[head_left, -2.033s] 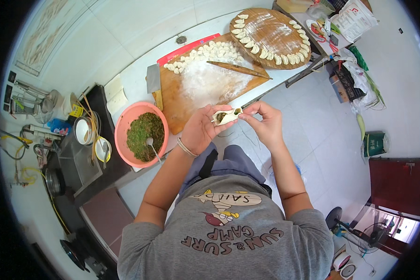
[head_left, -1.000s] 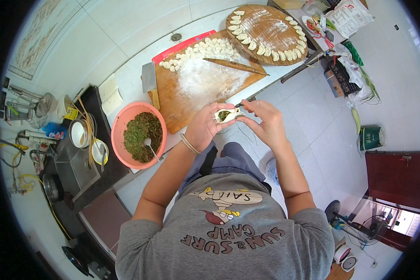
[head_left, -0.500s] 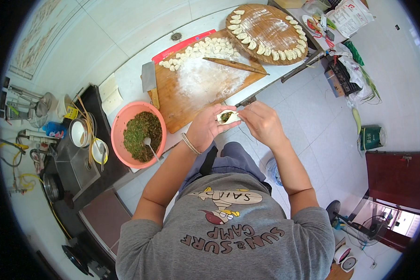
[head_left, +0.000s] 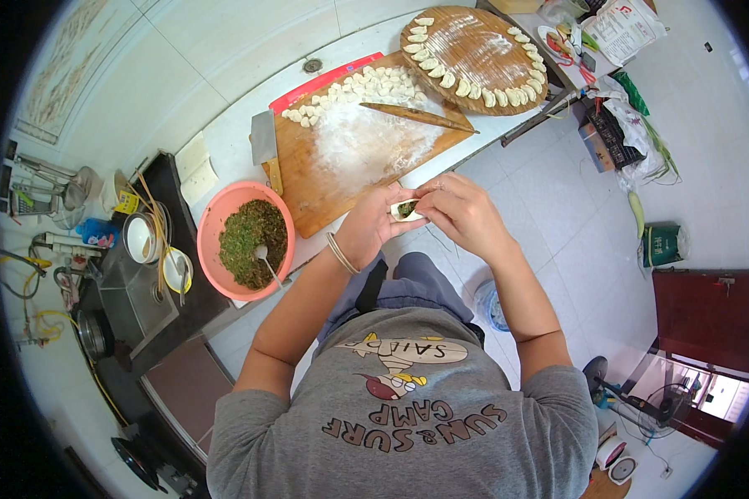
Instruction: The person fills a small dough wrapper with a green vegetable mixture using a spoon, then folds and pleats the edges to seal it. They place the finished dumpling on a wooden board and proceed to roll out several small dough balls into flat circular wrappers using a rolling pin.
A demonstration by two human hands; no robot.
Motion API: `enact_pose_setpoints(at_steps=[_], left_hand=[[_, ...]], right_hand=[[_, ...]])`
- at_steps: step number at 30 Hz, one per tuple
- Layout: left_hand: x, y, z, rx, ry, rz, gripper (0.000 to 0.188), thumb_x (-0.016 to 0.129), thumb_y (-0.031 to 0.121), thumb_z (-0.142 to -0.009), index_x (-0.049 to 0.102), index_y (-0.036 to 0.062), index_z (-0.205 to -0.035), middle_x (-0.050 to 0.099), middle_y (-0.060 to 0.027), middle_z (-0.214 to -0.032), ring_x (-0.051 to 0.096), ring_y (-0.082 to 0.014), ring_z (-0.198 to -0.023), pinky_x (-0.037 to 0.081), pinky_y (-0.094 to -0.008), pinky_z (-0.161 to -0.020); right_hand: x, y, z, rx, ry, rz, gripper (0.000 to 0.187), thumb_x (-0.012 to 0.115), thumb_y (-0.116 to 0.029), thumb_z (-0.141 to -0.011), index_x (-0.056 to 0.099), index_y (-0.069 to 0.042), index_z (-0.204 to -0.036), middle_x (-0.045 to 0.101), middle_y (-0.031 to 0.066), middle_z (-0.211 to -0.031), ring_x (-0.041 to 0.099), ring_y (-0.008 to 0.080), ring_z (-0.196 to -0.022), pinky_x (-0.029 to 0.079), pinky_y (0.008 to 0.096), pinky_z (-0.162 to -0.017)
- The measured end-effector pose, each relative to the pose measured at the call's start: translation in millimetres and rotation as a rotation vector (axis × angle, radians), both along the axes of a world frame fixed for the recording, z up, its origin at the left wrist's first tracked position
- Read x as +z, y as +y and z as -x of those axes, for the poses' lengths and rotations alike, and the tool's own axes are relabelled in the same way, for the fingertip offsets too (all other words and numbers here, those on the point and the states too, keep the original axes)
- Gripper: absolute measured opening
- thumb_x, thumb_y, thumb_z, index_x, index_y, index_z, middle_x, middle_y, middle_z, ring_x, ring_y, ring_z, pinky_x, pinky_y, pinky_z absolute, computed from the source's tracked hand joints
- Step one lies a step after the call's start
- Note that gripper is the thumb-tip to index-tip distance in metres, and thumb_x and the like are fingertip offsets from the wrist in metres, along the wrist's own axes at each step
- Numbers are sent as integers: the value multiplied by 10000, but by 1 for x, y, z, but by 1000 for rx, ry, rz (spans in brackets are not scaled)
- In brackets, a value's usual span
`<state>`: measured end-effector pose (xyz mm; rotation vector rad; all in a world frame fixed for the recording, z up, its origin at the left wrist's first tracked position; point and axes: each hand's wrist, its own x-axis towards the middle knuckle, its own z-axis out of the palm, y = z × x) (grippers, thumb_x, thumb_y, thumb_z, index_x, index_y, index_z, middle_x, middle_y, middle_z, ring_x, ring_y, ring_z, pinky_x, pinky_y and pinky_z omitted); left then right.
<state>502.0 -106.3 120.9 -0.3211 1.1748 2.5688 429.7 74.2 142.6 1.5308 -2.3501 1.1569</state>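
Note:
Between my two hands, just in front of the counter's near edge, is a dumpling (head_left: 405,209), a white dough wrapper with dark green filling showing in its open middle. My left hand (head_left: 370,223) cradles it from the left, fingers curled round the wrapper. From the right, my right hand (head_left: 464,212) pinches the wrapper's edge, its fingertips partly covering the dough. A floured wooden cutting board (head_left: 312,187) lies beyond my hands, bearing many small dough pieces (head_left: 374,83) and a tapered rolling pin (head_left: 416,116). To the left a pink bowl (head_left: 211,249) holds chopped green filling and a spoon (head_left: 266,264).
A cleaver (head_left: 265,141) rests along the board's left edge. At the far right of the counter, a round wooden board (head_left: 474,58) carries finished dumplings around its rim. The sink (head_left: 141,303) with stacked bowls and chopsticks is at the left. A clear bucket (head_left: 493,309) stands on the floor.
My right hand has shifted slightly left, its fingers now farther over the wrapper's right side. My left hand still holds the dumpling in nearly the same place.

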Motion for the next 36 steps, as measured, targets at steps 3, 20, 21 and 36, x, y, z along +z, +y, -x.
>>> enact_pose_setpoints(at_steps=[3,20,21,36], left_hand=[[0,2,1,1,-17,0,460,356,288,-1011,435,-85,-1268,512,-198,-1290,537,-288,-1191,432,-474,-1052],[0,4,6,-58,-12,-3,503,365,307,-1014,428,-129,-1258,504,-207,-1284,533,-321,-1194,400,-450,-1095],[1,5,6,-59,-18,5,516,361,321,-1014,426,-125,-1265,503,-205,-1291,539,-311,-1187,410,-435,-1084],[-2,27,7,12,205,-281,642,194,508,-1021,334,12,-1404,481,-123,-1341,483,-205,-1239,394,-413,-1046]], right_hand=[[2,-2,-1,-22,-30,-31,164,701,-62,-736,678,-62,-898,610,81,-888,612,270,-849,514,361,-728],[-2,-1,1,-37,-111,5,105,675,-38,-782,579,-9,-814,592,116,-754,599,308,-746,504,389,-643],[-2,-1,1,-46,-106,14,93,673,-34,-792,590,-5,-822,604,116,-758,607,296,-734,505,381,-637],[15,-5,-3,-219,-438,195,123,707,-8,-811,685,9,-930,650,90,-821,621,143,-627,512,260,-551]])
